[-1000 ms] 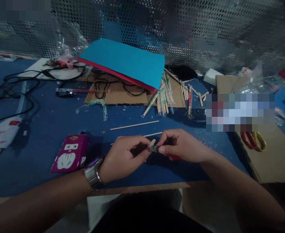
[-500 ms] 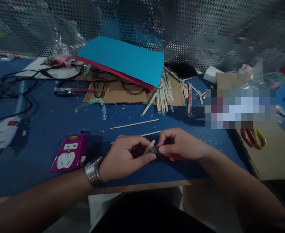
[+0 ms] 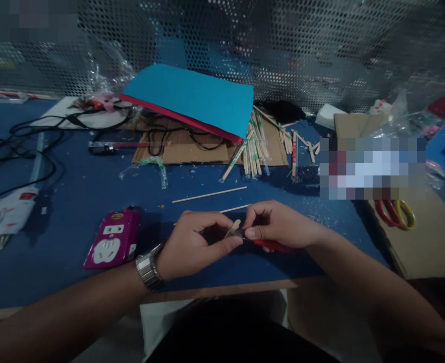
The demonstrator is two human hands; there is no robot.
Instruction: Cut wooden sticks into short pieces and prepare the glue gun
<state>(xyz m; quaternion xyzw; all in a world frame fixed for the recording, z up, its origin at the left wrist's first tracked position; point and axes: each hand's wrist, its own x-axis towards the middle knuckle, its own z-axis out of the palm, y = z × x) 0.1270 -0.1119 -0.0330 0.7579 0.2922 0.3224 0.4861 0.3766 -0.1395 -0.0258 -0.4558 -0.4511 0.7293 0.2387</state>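
Beyond the hands (image 3: 190, 247) lie two thin sticks (image 3: 209, 194) — one partly hidden.

Purple socket (image 3: 113, 237) as obstacle beside left hand (image 3: 192, 244), free lane beyond.

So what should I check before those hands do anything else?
1. Left hand holding the wooden stick: ok, its rounded end sticks up.
2. Right hand gripping the red-handled tool: ok.
3. Left thumb well away from the tool's metal part: not ok, it looks very close.
4. Glue gun away from both hands: ok, it lies left of the purple power box.
5. Glue gun cool: cannot tell.
6. Red and yellow handles away from both hands: ok, over at the right.
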